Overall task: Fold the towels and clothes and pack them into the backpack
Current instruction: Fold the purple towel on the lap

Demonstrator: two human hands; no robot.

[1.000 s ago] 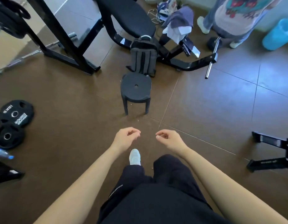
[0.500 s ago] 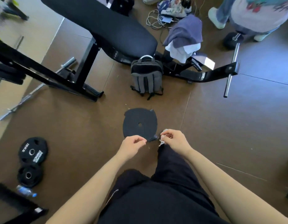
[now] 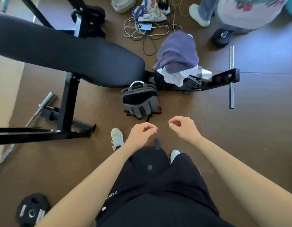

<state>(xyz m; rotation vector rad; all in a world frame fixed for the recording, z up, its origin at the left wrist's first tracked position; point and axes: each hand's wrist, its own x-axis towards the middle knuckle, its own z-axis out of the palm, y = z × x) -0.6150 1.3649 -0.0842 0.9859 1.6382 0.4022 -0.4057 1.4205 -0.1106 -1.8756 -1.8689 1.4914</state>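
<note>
One grey backpack (image 3: 140,99) stands open, seemingly empty.

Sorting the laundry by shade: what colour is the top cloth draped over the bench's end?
Dark navy blue cloth, over a white one; head view.

White lettering "DANC…" on black trousers (image 3: 158,202), at about 7 o'clock, upside down and cut off by the forearm. Markings on weight plate (image 3: 33,210), 8 o'clock, blurred, unreadable.
</note>
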